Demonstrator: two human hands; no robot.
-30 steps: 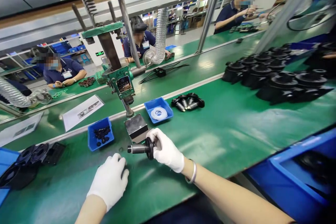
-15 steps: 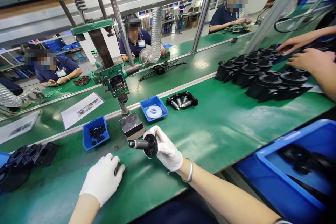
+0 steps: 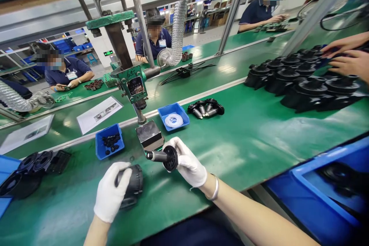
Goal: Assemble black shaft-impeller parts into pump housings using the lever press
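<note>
White glove cloth covered the fingers of the right hand point(image 3: 190, 167), which I saw from my distant seat clamped on the rim of a black disc point(image 3: 172, 158) with a grey shaft point(image 3: 158, 156). The shaft stuck out to the left with nothing under its tip, so its weight seemed to hang from that pinch; a slack thumb, I judged, could have let the disc turn in the cloth and the shaft drop onto the green table point(image 3: 245, 142).

To its left, the left hand point(image 3: 111, 190) had thumb and fingers closed on a black cover point(image 3: 135, 184), holding it from the left side. I could not tell whether the cover rested on the table. By my reckoning, a one-sided hold on what looked like smooth plastic might twist loose if knocked.

Just beyond, the metal block point(image 3: 149, 133) below the green press point(image 3: 133, 80) stood so near the shaft that a careless swing toward the far side could scrape it. Farther out, a wide sweep of the cover might upset the left bin point(image 3: 98, 147) of small black pieces. At the far right, a co-worker's hands point(image 3: 350, 59) were near black housings point(image 3: 309, 88), well apart from all this.
</note>
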